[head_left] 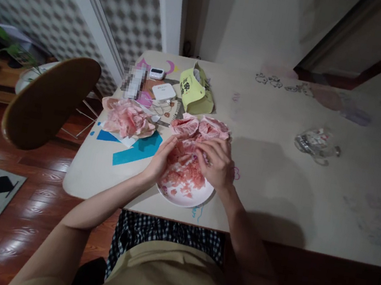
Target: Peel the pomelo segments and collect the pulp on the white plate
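Over the white plate, both my hands grip a pink pomelo segment. My left hand is curled around its left side. From the right, the fingers of my right hand are bent and pinch its membrane. Loose pomelo pulp lies on the plate in broken red-pink pieces. Just behind the plate sit larger pomelo pieces with pale pink pith, partly hidden by my fingers. A heap of pink peel and membranes lies to the left of my left hand.
Blue paper strips lie left of the plate. Behind are a yellow-green printed bag, a white box-shaped device and a small device with a dark screen. A glass mug stands right. A round-backed chair is left.
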A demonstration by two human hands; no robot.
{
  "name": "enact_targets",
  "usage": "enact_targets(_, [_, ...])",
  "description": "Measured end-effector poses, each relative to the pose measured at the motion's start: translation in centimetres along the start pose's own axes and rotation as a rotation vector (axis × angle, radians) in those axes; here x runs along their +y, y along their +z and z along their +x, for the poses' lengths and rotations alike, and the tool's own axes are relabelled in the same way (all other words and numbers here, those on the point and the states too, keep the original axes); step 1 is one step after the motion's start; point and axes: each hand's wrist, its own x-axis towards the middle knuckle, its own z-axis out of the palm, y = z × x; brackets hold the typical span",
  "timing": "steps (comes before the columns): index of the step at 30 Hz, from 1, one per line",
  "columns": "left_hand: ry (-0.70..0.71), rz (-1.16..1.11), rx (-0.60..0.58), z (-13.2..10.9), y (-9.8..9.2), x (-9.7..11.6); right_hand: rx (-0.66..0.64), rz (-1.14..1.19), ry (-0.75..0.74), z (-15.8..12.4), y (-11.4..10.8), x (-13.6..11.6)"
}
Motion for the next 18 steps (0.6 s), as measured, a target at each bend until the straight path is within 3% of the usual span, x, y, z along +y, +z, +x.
enact_targets(8, [-0.074,-0.103,0.003,-0.1,0.3,0.6,-0.145,0.003,-0.111,-0.1,0.0,-0.9])
enact_targets(18, [-0.086,-0.113,-0.072,-0.1,0.3,0.5,-0.217,-0.010,-0.064,-0.1,-0.3,-1.3])
